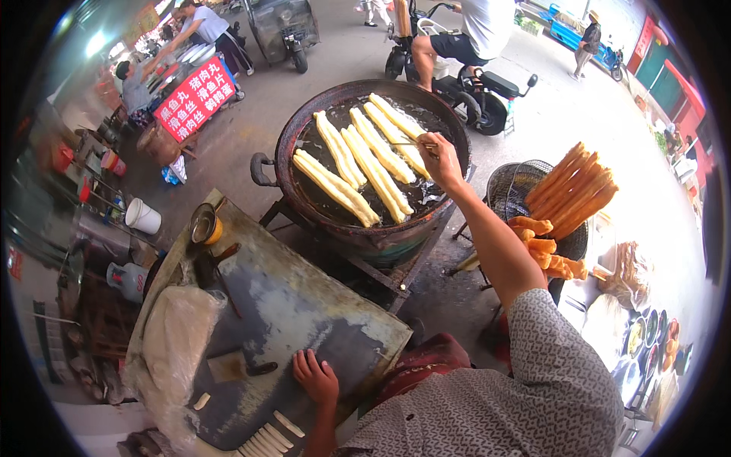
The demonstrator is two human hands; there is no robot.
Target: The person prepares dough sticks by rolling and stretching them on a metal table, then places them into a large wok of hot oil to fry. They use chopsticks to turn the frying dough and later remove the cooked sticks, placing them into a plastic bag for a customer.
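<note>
My right hand (442, 163) reaches over a large, dark wok (365, 243) and is shut on thin chopsticks (408, 143). Several long, pale dough sticks (374, 171) lie in the wok's dark oil, mostly slanting the same way. The chopsticks' tips are close to the sticks on the right; whether they touch is unclear. My left hand (318, 378) rests on the worn, floury worktable (285, 311) with its fingers apart, holding nothing. Near it lie a flat-bladed dough cutter (227, 366) and several raw dough strips (271, 439).
Browned fried dough sticks (571, 191) stand in a wire basket (505, 191) right of the wok. Plastic-covered dough (177, 337) and a metal bowl (203, 224) occupy the table's left side. Beyond the wok, a person sits on a scooter (491, 114). A white bucket (143, 216) stands left.
</note>
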